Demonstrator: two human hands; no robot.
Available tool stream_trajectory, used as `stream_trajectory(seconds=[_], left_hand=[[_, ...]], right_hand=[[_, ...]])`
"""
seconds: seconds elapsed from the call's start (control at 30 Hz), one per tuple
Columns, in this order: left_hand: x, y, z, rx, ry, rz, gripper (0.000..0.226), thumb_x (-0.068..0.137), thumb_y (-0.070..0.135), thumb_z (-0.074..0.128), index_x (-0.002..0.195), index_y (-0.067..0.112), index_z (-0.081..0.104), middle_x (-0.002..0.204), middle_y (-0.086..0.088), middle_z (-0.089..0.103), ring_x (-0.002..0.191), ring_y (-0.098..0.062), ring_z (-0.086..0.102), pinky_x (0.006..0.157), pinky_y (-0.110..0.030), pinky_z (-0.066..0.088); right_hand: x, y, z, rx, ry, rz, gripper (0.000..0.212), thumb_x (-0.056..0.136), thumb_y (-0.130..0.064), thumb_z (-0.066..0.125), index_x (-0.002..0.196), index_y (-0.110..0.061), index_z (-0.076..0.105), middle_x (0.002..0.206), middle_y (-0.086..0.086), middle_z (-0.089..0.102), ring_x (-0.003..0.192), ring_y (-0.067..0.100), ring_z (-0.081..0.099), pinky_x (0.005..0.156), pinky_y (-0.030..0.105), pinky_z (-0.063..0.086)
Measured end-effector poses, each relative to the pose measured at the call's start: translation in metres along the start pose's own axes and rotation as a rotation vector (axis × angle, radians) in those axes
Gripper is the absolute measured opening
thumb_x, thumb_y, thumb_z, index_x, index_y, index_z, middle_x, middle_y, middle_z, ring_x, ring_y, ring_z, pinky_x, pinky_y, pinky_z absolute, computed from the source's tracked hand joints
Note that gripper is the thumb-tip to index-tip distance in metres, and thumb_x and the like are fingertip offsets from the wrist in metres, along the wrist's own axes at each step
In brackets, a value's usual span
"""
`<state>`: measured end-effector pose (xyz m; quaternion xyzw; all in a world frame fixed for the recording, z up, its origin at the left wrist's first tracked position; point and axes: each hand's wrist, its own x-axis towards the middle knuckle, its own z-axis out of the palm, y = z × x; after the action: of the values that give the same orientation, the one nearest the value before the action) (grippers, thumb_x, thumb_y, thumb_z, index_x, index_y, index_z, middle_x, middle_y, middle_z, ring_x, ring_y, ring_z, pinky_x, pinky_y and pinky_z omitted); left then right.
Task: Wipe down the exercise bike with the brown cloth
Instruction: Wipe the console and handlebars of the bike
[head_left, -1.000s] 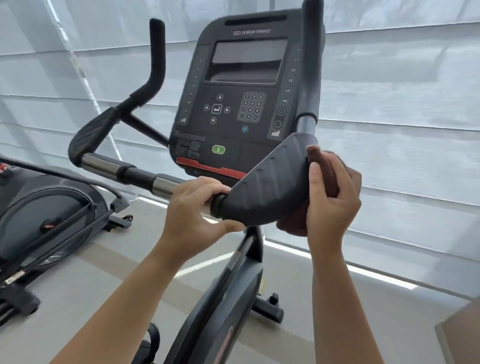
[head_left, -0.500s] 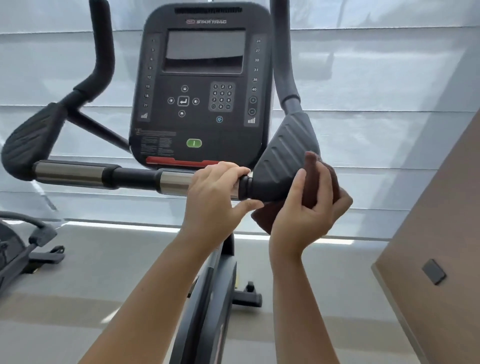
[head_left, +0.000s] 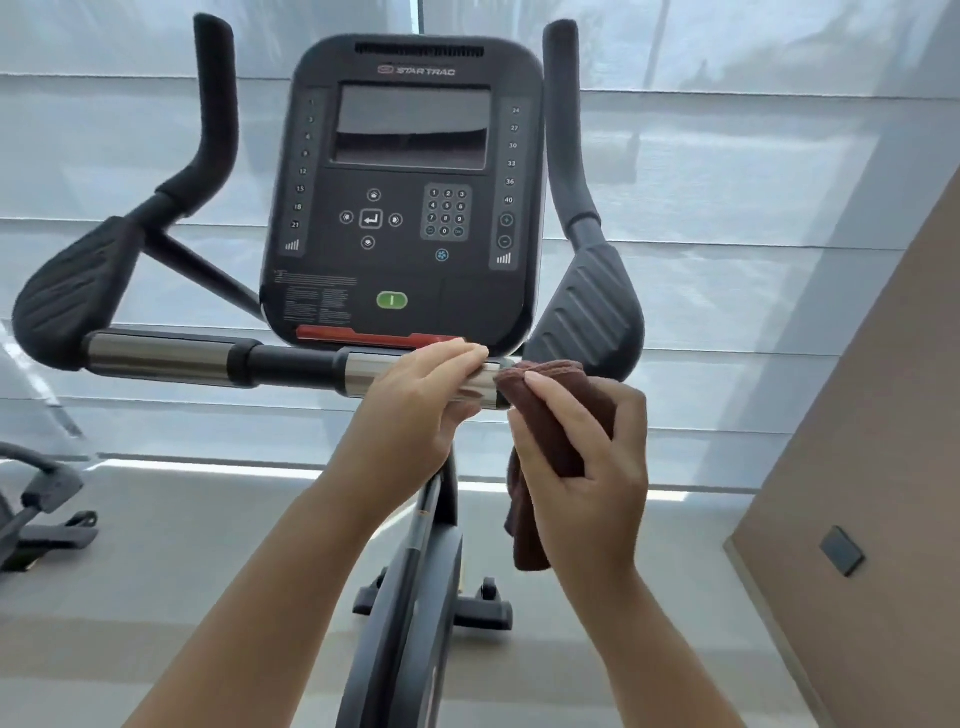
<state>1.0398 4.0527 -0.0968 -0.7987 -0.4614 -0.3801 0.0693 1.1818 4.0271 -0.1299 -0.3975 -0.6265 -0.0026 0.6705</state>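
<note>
Pale roller blinds fill the background behind the machine; a grey floor lies beneath, and a tan wall panel with a dark switch plate stands at your right.

Item: exercise bike, dark frame, seen from the rider's side. Its console faces you, marked STAR TRAC, with a blank screen, a number keypad, arrow keys, a green button and a red strip along the lower edge.

Item: horizontal handlebar, chrome and black sections, running below the console. Ribbed elbow pads sit at either end, the left pad and the right pad, each with an upright grip rising above it.

Item: your left hand, fingers curled over the chrome section of the bar just under the console, thumb below, gripping it.

Item: your right hand, closed around the brown cloth. The cloth is bunched in your palm, its upper fold touching the right end of the chrome section, right beside your left fingertips; a loose tail hangs down below your hand.

Item: second machine, partly visible at the left edge, well apart from the bike.
</note>
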Motion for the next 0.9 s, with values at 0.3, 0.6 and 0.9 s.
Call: stream_trajectory(seconds=[0.3, 0.6, 0.9], left_hand=[[-0.028, -0.044, -0.033, 0.327, 0.088, -0.112, 0.048, 0.067, 0.009, 0.078, 0.110, -0.001, 0.061, 0.112, -0.015, 0.064, 0.113, -0.034, 0.054, 0.098, -0.051, 0.037], [-0.026, -0.056, -0.032, 0.215, 0.173, -0.112, 0.042, 0.065, 0.005, 0.078, 0.104, 0.001, 0.063, 0.102, -0.011, 0.068, 0.094, -0.029, 0.062, 0.090, -0.037, 0.045], [-0.029, -0.059, -0.030, 0.193, 0.185, -0.155, 0.042, 0.067, 0.007, 0.078, 0.105, -0.001, 0.062, 0.103, -0.012, 0.067, 0.098, -0.028, 0.062, 0.091, -0.036, 0.046]], right_hand=[[0.129, -0.025, 0.014, -0.366, -0.980, -0.366, 0.039, 0.083, -0.044, 0.060, 0.121, -0.034, 0.058, 0.109, 0.003, 0.049, 0.098, 0.022, 0.054, 0.089, 0.033, 0.044], [0.103, -0.018, 0.050, -0.632, -1.100, -0.494, 0.058, 0.089, -0.048, 0.043, 0.142, -0.032, 0.024, 0.116, 0.010, 0.044, 0.088, 0.028, 0.054, 0.079, 0.036, 0.047], [0.076, -0.017, 0.030, -0.764, -0.751, -0.425, 0.040, 0.088, -0.041, 0.050, 0.116, -0.013, 0.056, 0.091, 0.012, 0.053, 0.071, 0.028, 0.050, 0.060, 0.034, 0.045]])
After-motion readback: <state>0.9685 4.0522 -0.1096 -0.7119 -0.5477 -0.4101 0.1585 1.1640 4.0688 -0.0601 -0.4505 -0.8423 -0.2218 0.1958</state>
